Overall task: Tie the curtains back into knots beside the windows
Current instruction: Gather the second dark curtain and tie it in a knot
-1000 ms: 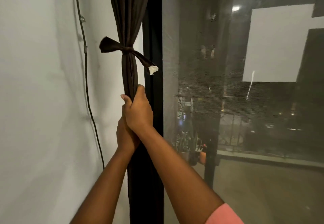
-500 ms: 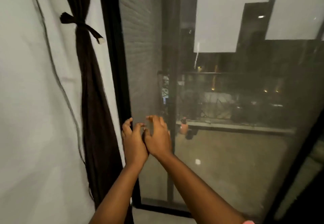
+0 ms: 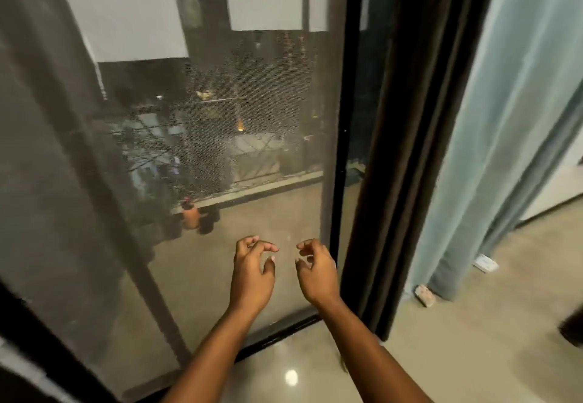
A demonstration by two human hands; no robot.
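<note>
In the head view, both forearms reach up from the bottom of the frame toward the lower middle, in front of a mesh-covered window (image 3: pixel 195 137). The left hand (image 3: pixel 252 276) and the right hand (image 3: pixel 318 271) hover side by side, a little apart, each with its fingers loosely curled; neither grip holds anything, and neither touches the curtain or the glass. Just right of the right hand, a dark brown curtain (image 3: pixel 407 137) hangs straight down in loose folds from the top of the frame to the floor (image 3: pixel 473 355), right of the black window frame (image 3: pixel 342 150); no knot shows in the visible part. Further right hangs a pale teal curtain (image 3: pixel 504 137), also loose and reaching the floor. At its foot, in the lower right, lie a small reddish lump (image 3: pixel 425 295) and a white flat object (image 3: pixel 485 263); what they are cannot be told. Through the mesh, in the middle of the frame, an orange pot (image 3: pixel 191 218) stands on the balcony outside.
</note>
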